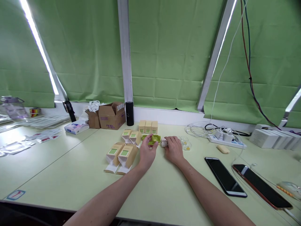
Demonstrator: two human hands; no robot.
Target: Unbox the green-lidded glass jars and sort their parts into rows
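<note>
1. The left hand (148, 152) pinches a green tray (156, 137); the right hand (173, 148) touches a white piece (164, 143), though whether it pinches I cannot tell.
2. Just right sit clear plastic pieces (187, 147); open boxes (127, 156) crowd the left, upright boxes (148, 127) the far side.
3. Two phones (225, 176) lie near right.
4. Tabletop (162, 194) runs from the hands to its near edge.

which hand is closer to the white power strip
Right. The right hand is to the left of the white power strip; the left hand is farther left still, at the green piece.
</note>
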